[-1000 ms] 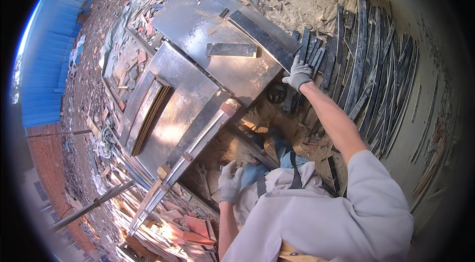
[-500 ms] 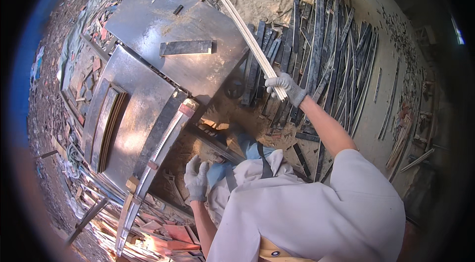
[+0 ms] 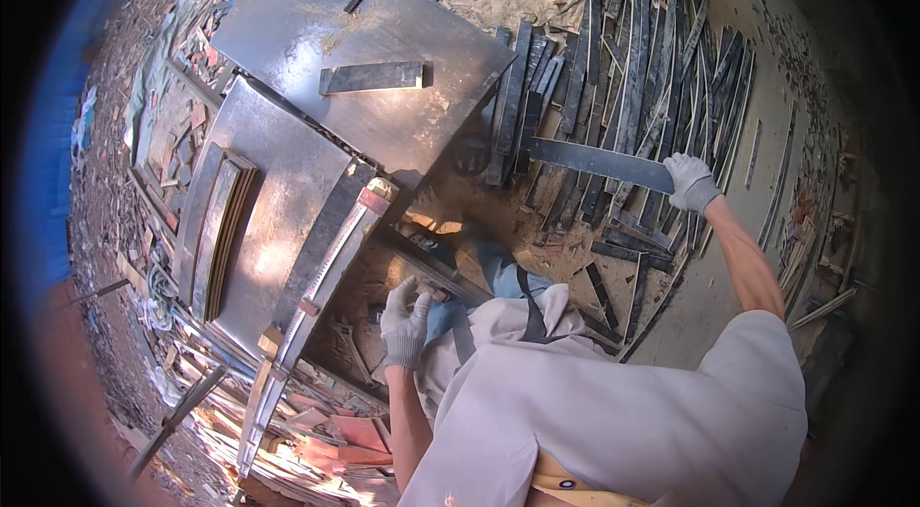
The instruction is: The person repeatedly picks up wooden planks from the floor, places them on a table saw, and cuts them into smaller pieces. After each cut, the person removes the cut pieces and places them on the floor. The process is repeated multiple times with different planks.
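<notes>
My right hand (image 3: 690,181), in a grey knit glove, grips the near end of a long, dark-faced wooden strip (image 3: 602,163). The strip is held out flat over a heap of similar strips (image 3: 628,76) on the ground; whether more strips lie beneath it in my grip is hidden. My left hand (image 3: 406,323), gloved alike, is raised beside the table's near edge, fingers apart with nothing in them. On the metal table (image 3: 287,18) lies a short dark board (image 3: 372,77). A stack of curved-looking wooden strips (image 3: 222,237) rests on its left part.
A long metal rail (image 3: 311,306) with a wooden block (image 3: 381,189) at its end runs along the table's near side. A narrow slot divides the tabletop. Scrap wood (image 3: 326,449) covers the ground at lower left. Loose strips (image 3: 613,291) lie close to my legs.
My right hand has swung right and outward with the strips it grips. They have turned from showing pale stacked edges to showing a dark flat face. The left hand stays beside the table.
</notes>
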The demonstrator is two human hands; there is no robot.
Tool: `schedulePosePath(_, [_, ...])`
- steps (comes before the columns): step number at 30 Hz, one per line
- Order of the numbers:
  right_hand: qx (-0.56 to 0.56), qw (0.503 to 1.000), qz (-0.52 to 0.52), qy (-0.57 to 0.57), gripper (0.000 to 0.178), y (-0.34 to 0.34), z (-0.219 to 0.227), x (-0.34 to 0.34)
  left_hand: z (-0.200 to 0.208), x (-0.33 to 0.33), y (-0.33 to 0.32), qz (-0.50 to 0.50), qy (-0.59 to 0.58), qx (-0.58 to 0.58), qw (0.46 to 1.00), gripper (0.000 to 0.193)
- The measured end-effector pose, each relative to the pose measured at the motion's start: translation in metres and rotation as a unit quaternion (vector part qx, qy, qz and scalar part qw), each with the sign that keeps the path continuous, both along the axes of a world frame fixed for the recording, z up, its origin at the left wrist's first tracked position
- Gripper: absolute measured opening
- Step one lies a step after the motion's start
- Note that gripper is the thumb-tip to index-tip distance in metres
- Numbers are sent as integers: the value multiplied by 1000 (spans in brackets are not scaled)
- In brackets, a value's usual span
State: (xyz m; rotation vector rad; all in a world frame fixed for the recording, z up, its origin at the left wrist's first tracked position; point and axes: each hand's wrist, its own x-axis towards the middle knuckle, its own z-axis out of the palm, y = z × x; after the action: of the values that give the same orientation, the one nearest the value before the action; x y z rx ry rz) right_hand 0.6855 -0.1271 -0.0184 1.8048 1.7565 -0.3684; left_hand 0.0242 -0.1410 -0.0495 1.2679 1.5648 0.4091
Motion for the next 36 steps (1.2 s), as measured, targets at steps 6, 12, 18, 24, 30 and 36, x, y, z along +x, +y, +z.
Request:
schedulePosePath(6, [157,985,46,-58,107,155,7,-27,14,14,-5,-35,56,45,997,54])
schedulePosePath(12, [181,968,40,171,96,283,-53,-251,18,-3,-33,57,75,20,995,56])
schedulePosePath(18, [119,985,25,120,93,351,-77,-358,24,-15,-59,142,116,24,983,55])
schedulePosePath(24, [-241,805,-166,516,61,335,-51,-326,22,-24,-42,187,85,46,978,53])
schedulePosePath(30, [-265,813,-11,518,70,315,-25,-315,3,-32,35,242,-32,97,965,54])
schedulePosePath(36, [-285,818,64,496,68,344,-26,-373,-3,-61,131,318,-71,115,939,82])
